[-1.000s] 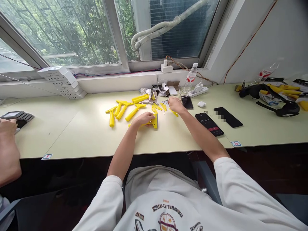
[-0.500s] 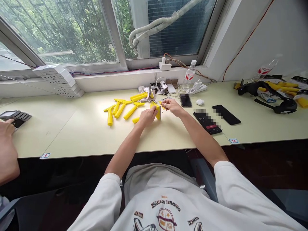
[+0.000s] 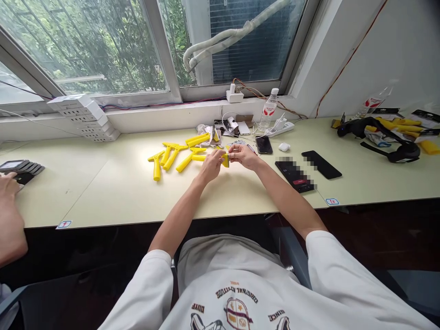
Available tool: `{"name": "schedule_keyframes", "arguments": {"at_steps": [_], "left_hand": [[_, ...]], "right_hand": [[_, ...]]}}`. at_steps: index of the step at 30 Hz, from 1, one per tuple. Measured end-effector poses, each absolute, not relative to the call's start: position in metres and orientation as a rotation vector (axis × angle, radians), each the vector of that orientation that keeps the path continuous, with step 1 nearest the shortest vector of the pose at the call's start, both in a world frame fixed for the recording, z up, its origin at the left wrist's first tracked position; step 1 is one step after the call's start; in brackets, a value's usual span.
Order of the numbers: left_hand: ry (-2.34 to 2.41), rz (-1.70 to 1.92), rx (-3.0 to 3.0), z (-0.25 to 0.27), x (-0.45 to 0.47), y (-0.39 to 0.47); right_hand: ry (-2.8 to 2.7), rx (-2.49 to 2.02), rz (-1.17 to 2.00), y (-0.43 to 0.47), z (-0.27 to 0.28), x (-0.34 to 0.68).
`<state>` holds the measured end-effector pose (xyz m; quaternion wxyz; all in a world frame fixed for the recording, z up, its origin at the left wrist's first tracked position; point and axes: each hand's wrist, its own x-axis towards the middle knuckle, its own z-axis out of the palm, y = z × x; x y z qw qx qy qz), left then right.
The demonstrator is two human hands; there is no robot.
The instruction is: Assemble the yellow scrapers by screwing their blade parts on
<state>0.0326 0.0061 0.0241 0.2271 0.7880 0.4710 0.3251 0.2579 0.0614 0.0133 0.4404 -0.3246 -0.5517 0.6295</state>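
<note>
A: State where the scraper lies relative to the hands.

B: In my head view, the scraper [image 3: 225, 161] is between the two hands, over the table [image 3: 120, 192]. I cannot tell whether it rests on the surface or sits just above it.

A: State the governing relation.

B: The scraper's head lies immediately left of the fingertips of the right hand [image 3: 244, 156]. That hand is nearer the head's outer edge; the left hand [image 3: 211, 167] is nearer the handle [image 3: 198, 157].

A: Report each hand.

B: Left: fingers wrapped on the scraper, gripping it where handle meets head. Right: fingers curled, tips drawn in at the head. I cannot tell whether they pinch the head, a small piece or nothing.

A: Give direction and long axis.

B: The head points right, toward the right hand; the handle runs out left past the left hand. I read the long axis as lying roughly side to side, along the table's front edge. The handle's end points toward the other scrapers [image 3: 156, 167], which lie farther left.
</note>
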Motion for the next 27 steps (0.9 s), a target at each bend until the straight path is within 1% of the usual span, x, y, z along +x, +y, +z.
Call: {"name": "schedule_keyframes", "arguments": {"at_steps": [7, 13, 19, 27], "left_hand": [[1.180, 1.071, 2.202, 0.026, 0.030, 0.005], [1.137, 1.112, 2.181, 0.024, 0.029, 0.006], [1.143, 1.094, 2.177, 0.019, 0.030, 0.008], [1.030, 1.176, 2.209, 0.014, 0.028, 0.012]], "right_hand": [[-1.392, -0.749, 1.565, 0.052, 0.021, 0.254], [-1.374, -0.722, 1.526, 0.050, 0.021, 0.249], [-1.469, -0.762, 1.404, 0.045, 0.026, 0.248], [-1.529, -0.737, 1.387, 0.043, 0.027, 0.248]]}}
